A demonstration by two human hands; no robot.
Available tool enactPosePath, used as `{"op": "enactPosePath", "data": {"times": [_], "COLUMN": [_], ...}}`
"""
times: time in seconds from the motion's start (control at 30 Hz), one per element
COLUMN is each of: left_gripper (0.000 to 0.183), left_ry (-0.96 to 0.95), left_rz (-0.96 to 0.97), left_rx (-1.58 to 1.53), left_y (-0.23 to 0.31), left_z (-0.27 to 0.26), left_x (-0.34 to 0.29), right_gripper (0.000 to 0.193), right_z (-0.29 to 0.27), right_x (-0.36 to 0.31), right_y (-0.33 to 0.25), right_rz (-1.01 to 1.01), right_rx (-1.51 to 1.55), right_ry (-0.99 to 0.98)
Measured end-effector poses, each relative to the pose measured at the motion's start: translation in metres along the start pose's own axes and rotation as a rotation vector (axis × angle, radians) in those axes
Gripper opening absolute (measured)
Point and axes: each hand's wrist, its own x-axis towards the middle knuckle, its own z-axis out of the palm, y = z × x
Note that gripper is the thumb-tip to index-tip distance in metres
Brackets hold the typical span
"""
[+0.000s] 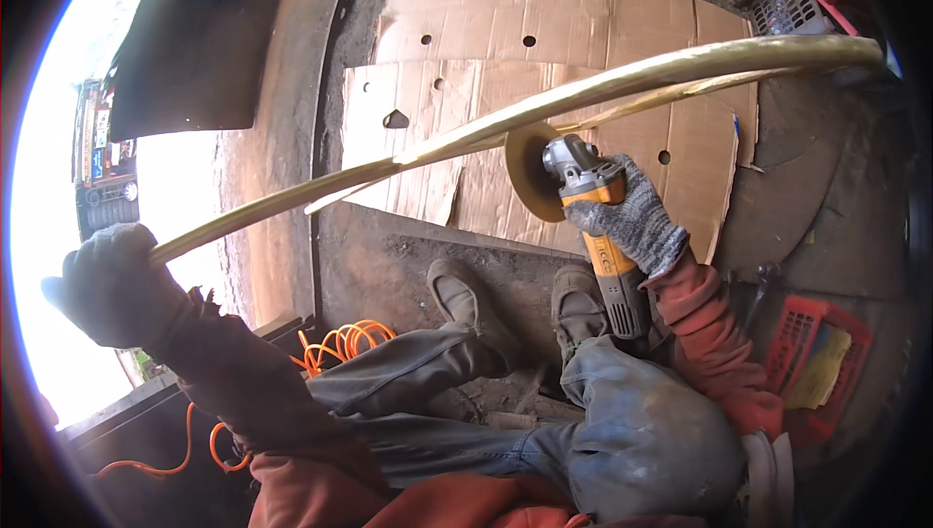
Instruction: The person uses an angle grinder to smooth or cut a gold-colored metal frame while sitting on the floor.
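A long, curved brass-coloured metal tube [505, 118] stretches across the view from lower left to upper right, with a thinner length [671, 99] of the same colour running just below it. My gloved left hand [121, 285] is closed around the tube's near left end. In my gloved right hand [637, 217] is a yellow and grey angle grinder [604, 237], gripped round its body. The grinder's round disc [530, 170] sits right by the underside of the tube; whether it touches cannot be made out.
Flattened cardboard sheets [544, 23] cover the floor beyond my feet. A red plastic basket [797, 334] stands at the right, and a crate [792, 8] at the far right. Coiled orange hose [350, 339] lies left of my legs. Bright outdoors shows at the left.
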Motion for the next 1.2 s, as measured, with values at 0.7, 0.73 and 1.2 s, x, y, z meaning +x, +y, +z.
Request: {"op": "enactPosePath", "data": {"times": [0.7, 0.73, 1.2], "left_gripper": [0.017, 0.019, 0.029], "left_ry": [-0.020, -0.042, -0.264], "left_rz": [0.096, 0.137, -0.189], "left_rx": [0.819, 0.972, 1.280], "left_y": [0.004, 0.008, -0.014], "left_z": [-0.002, 0.000, -0.012], "left_x": [-0.014, -0.012, -0.023], "right_gripper": [0.065, 0.069, 0.062], "right_z": [0.026, 0.035, 0.013], "right_x": [-0.012, -0.016, -0.008], "right_y": [0.000, -0.001, 0.018], "right_rz": [-0.049, -0.124, 0.003], "right_rx": [0.080, 0.030, 0.121], "right_ry": [-0.080, -0.093, -0.022]}}
